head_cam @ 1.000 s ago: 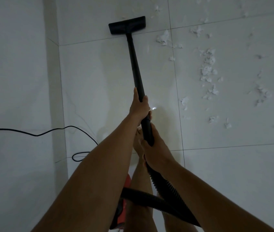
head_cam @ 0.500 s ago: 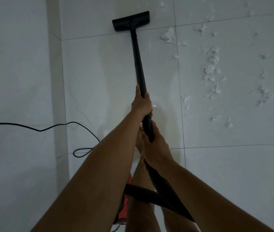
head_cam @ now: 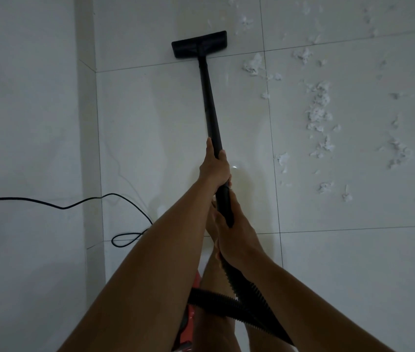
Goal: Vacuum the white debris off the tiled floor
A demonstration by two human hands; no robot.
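A black vacuum wand (head_cam: 209,97) runs from my hands up to a flat black floor head (head_cam: 199,44), which lies on the white tiled floor (head_cam: 155,118) near the top centre. My left hand (head_cam: 214,166) grips the wand about halfway along. Lower down, my right hand (head_cam: 236,237) grips the wand where it meets the ribbed black hose (head_cam: 249,295). White debris (head_cam: 318,113) lies scattered to the right of the wand; a larger clump (head_cam: 252,64) sits just right of the floor head.
A white wall (head_cam: 23,123) rises along the left side. A black power cord (head_cam: 61,205) trails from the left edge and loops on the floor by the wall. A red vacuum body (head_cam: 188,316) shows between my arms, beside my bare legs (head_cam: 216,288).
The floor head sits lower in the frame and slightly further from the far tile line than half a second ago. Both hands keep the same grip.
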